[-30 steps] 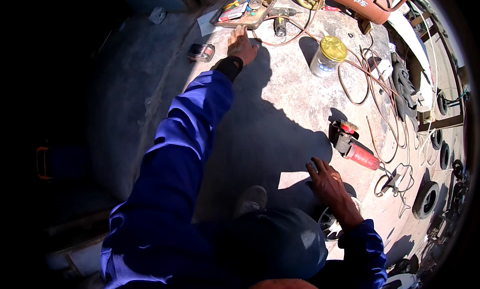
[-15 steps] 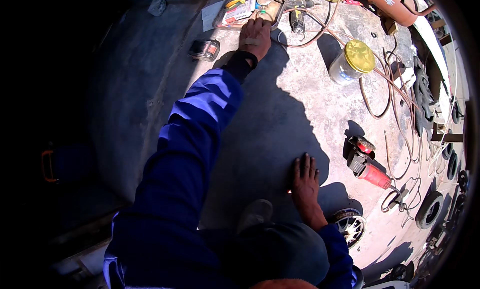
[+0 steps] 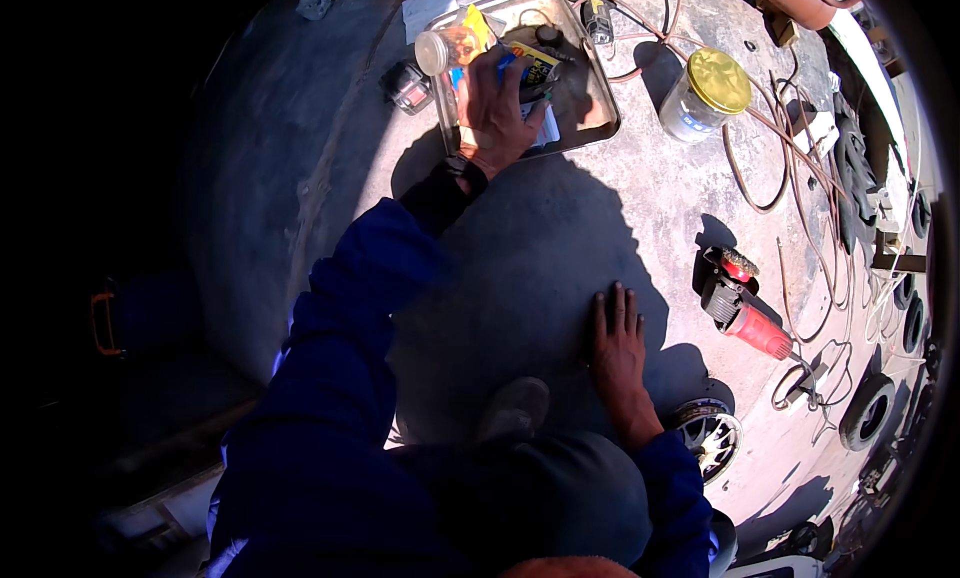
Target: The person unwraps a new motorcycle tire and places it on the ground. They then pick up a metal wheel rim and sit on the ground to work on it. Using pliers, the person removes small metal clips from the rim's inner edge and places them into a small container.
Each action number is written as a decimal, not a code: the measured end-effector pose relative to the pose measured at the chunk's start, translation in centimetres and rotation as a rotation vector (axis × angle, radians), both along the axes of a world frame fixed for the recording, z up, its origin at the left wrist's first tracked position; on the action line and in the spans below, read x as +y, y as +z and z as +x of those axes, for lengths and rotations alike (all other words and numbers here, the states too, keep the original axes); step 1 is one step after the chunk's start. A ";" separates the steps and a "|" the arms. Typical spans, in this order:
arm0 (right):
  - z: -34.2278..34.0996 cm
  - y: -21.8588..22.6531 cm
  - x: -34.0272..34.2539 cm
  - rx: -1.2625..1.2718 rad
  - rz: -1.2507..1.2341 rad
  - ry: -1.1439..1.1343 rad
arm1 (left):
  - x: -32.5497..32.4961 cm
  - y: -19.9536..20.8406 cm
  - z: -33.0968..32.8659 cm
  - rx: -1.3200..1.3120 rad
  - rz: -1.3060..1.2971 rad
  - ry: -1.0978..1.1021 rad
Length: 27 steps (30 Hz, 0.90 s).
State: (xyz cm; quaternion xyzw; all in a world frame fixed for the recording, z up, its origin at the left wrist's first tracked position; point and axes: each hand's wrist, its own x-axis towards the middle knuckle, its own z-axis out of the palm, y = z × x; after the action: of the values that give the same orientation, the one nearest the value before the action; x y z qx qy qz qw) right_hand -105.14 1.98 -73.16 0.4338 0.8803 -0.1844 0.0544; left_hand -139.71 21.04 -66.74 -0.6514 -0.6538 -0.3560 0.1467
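Observation:
At the top of the head view, my left hand point(image 3: 495, 113) reaches into a shallow metal tray point(image 3: 613, 133). Its fingers are bent around a yellow-and-black packet point(image 3: 537, 68), with the thumb on the packet's near side; the fingertips are partly hidden. Beside the fingers lies a clear jar with a pale lid point(image 3: 432, 53), tilted on its side. Something yellow point(image 3: 480, 26) is behind the jar, and a white-and-blue piece point(image 3: 545, 130) shows under the thumb. My right hand point(image 3: 620, 353) lies flat on the concrete, fingers stretched out, holding nothing.
A battery pack point(image 3: 408, 88) sits left of the tray, a cordless drill point(image 3: 597, 23) to its right. Further right stand a yellow-lidded clear tub point(image 3: 707, 96), brown hose point(image 3: 778, 193) and a red angle grinder point(image 3: 757, 333) with wire brush. A spoked wheel point(image 3: 712, 443) lies near my right wrist.
The tray has come closer to me. My left hand has gone from its near edge to the things inside it. My right hand stays flat on the ground.

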 end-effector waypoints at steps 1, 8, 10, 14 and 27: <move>0.0 0.3 0.0 0.020 -0.029 -0.025 | 0.7 0.8 -2.4 0.095 -0.048 0.126; -0.3 -0.3 -0.2 0.102 -0.034 -0.141 | 3.2 0.2 -12.3 0.069 -0.597 0.191; -0.2 0.2 -0.1 0.134 -0.048 -0.162 | 1.4 0.7 -10.8 0.141 -0.452 0.234; -0.2 0.2 0.0 0.175 0.002 -0.174 | -5.1 5.8 -4.1 0.084 -0.254 0.072; 3.5 4.9 -2.3 0.710 0.024 -0.403 | -19.4 1.5 17.8 -0.042 -0.535 -0.828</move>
State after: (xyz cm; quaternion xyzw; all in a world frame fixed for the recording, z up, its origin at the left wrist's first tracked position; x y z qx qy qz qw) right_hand -101.64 -0.36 -68.21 0.5075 0.7439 -0.3192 -0.2953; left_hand -121.90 1.61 -65.20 -0.8641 -0.4113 -0.2171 -0.1927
